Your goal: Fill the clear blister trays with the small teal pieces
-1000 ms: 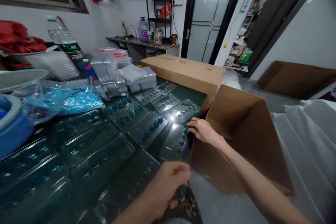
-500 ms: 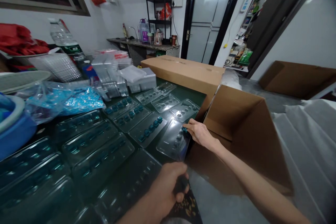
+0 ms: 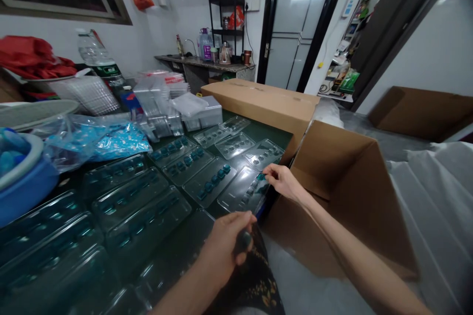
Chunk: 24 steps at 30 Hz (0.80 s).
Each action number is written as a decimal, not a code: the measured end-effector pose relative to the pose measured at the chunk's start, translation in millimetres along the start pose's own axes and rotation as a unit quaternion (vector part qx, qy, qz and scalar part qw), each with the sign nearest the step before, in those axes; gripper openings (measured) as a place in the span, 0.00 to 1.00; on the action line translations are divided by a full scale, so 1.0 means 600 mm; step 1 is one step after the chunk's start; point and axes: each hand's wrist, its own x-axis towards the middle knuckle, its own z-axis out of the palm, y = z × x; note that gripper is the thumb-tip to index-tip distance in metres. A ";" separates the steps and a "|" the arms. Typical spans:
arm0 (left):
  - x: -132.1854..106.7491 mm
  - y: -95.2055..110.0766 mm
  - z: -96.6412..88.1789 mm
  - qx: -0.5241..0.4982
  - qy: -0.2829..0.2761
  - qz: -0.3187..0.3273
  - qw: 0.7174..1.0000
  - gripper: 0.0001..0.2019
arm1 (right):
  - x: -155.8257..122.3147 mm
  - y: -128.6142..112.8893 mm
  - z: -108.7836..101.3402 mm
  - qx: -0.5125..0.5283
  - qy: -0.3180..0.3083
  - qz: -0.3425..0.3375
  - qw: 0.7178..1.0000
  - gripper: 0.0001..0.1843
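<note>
Two hands: left (image 3: 223, 246) curled; right (image 3: 283, 181) pinching tray (image 3: 240, 192)

Cardboard box flap (image 3: 332, 167) blocks right hand's (image 3: 284, 181) path rightward.

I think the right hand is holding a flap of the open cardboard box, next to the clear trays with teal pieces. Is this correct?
No, the right hand is not on a flap: it is on a clear plastic tray with teal pieces, beside the open cardboard box. The head view shows this.
</note>
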 end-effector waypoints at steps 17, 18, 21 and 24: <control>-0.014 0.038 -0.022 -0.035 0.083 0.106 0.990 0.11 | -0.091 -0.162 0.041 0.199 0.091 -0.111 0.969 0.10; -0.015 0.039 -0.025 -0.035 0.077 0.105 0.991 0.10 | -0.091 -0.164 0.043 0.222 0.092 -0.094 0.966 0.10; -0.018 0.038 -0.030 -0.037 0.053 0.098 0.993 0.09 | -0.093 -0.171 0.051 0.324 0.078 -0.009 0.943 0.11; -0.021 0.033 -0.031 -0.036 0.020 0.088 0.995 0.08 | -0.096 -0.176 0.061 0.412 0.028 0.053 0.909 0.10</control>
